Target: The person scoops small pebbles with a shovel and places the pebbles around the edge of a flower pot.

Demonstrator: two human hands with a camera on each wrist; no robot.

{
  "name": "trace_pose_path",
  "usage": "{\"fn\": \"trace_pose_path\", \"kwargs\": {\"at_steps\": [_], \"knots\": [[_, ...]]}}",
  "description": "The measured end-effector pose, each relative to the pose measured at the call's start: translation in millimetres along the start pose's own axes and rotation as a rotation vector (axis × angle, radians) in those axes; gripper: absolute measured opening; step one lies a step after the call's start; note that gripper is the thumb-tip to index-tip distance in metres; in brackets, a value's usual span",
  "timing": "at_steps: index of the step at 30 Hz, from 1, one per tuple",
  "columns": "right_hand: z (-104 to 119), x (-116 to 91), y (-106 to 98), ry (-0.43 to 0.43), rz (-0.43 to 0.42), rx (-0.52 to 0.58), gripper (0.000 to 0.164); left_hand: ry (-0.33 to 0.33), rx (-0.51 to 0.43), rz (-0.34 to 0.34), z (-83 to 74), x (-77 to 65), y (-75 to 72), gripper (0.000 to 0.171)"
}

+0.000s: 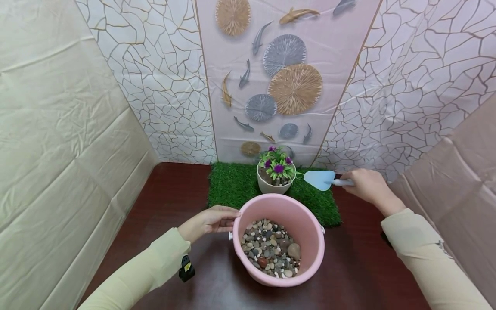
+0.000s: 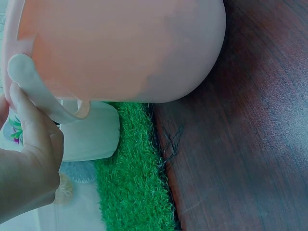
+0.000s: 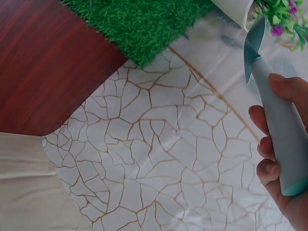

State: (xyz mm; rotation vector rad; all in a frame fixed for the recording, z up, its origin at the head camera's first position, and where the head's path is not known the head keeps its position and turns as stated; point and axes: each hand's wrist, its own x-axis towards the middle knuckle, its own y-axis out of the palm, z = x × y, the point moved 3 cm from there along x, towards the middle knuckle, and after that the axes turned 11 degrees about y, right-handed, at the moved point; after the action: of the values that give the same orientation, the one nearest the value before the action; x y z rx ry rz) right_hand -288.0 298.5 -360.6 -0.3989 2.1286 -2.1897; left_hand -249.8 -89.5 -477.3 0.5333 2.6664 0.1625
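Trowel (image 1: 324,180): gripped in the right hand (image 1: 366,186), raised beside the flowerpot (image 1: 267,187). Bucket (image 1: 305,234): on the dark wooden table (image 1: 368,262), its rim pinched by the left hand (image 1: 213,218). Turf mat (image 1: 232,183) under flowerpot; patterned wall covering (image 1: 174,86) behind. Bucket contains mixed pebbles (image 1: 267,245); flowerpot, purple flowers (image 1: 278,168).

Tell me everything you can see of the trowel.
The trowel has a pale bluish, rounded triangular blade and a light grey handle ending in teal; the handle looks like plastic. The right hand grips the handle with curled fingers and the thumb along it. The blade points toward the white pot, with a gap between them, and appears raised over the green mat. No pebbles show on it.
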Motion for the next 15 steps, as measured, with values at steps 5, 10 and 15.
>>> {"fn": "trace_pose_path", "kwargs": {"at_steps": [5,10,15], "knots": [[-2.0,-4.7,-10.4,-0.007,-0.028,0.020,0.023,-0.003,-0.001,-0.004,0.0,-0.4,0.2,0.040],[7.9,-13.2,-19.5,-0.045,-0.063,0.048,0.024,-0.004,-0.001,-0.005,0.6,-0.7,0.5,0.040],[21.6,-22.3,-25.6,-0.102,-0.125,0.070,0.021,-0.001,0.000,-0.004,0.3,-0.8,0.7,0.040]]}}
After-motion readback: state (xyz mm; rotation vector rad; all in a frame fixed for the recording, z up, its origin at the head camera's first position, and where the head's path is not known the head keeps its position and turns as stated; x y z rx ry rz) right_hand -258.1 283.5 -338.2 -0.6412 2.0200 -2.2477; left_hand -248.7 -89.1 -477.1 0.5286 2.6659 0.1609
